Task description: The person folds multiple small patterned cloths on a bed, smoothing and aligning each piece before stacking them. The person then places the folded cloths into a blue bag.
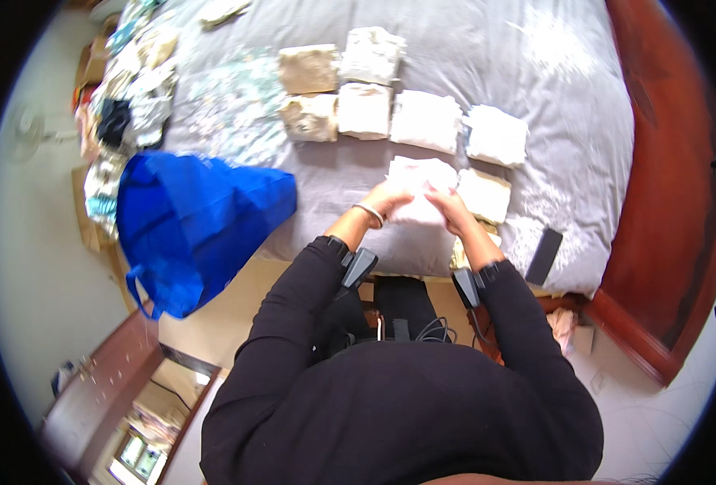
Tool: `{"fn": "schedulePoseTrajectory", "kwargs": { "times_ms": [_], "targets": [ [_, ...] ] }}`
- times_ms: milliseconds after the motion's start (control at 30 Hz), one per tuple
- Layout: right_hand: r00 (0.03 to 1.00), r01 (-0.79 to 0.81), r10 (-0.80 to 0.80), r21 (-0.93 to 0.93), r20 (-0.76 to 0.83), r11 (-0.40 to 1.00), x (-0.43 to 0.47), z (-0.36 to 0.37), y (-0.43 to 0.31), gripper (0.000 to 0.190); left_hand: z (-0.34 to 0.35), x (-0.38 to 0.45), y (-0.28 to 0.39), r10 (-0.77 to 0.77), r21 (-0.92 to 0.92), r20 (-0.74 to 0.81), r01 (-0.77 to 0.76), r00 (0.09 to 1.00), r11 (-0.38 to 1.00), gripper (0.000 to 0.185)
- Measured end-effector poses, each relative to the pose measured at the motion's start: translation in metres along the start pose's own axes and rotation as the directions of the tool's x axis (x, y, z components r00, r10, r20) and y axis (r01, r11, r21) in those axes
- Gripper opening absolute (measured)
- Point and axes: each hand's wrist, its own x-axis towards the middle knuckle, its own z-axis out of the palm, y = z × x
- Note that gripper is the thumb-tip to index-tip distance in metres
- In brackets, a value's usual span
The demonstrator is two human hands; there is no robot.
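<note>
Both hands grip a pale pink-white folded cloth (421, 182) low over the near part of the bed. My left hand (384, 203), with a light bangle at the wrist, holds its left side. On the other side my right hand (450, 209) has its thumb on top; the fingers under the cloth are hidden. Just right of it lies a cream folded cloth (485, 195), and a yellowish cloth (458, 253) shows partly behind my right forearm. Beyond are a white folded cloth (426, 121), another white one (496, 136) and several more folded pieces, including a brown one (309, 68).
A large blue fabric bag (206, 206) slumps over the bed's near left edge. Loose clothes (145, 79) are heaped at the far left. A dark flat rectangular object (544, 256) rests on the grey bedspread (588, 151) at right. The red-brown wooden bed board (679, 200) borders the right side.
</note>
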Motion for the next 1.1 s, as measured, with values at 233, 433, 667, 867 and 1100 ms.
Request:
{"fn": "schedulePoseTrajectory", "kwargs": {
  "times_ms": [233,433,667,867,1100],
  "targets": [
    [0.912,-0.127,0.141,-0.062,0.384,0.99,-0.086,0.079,-0.025,0.055,0.02,-0.158,0.031,0.176,0.086,0.131,-0.188,0.976,0.978,0.058],
    [0.773,-0.218,0.216,-0.071,0.597,0.973,-0.138,0.211,-0.041,0.066,0.005,-0.308,0.087,0.417,0.261,0.131,-0.437,0.9,0.861,0.062],
    [0.778,0.042,0.076,-0.172,0.623,0.984,-0.164,0.406,-0.049,0.048,-0.084,-0.496,0.166,0.779,0.683,-0.395,-0.411,0.487,0.604,0.065],
    [0.902,0.417,-0.105,-0.908,0.418,-0.033,-0.089,0.545,0.008,0.056,-0.184,-0.514,0.202,0.882,0.912,-0.226,0.407,0.413,0.043,0.077],
    [1.0,0.001,-0.012,-0.904,-0.004,0.428,0.043,0.57,0.1,0.056,-0.229,-0.487,0.192,0.782,0.895,-0.362,0.425,0.508,0.138,0.05]
  ]
}}
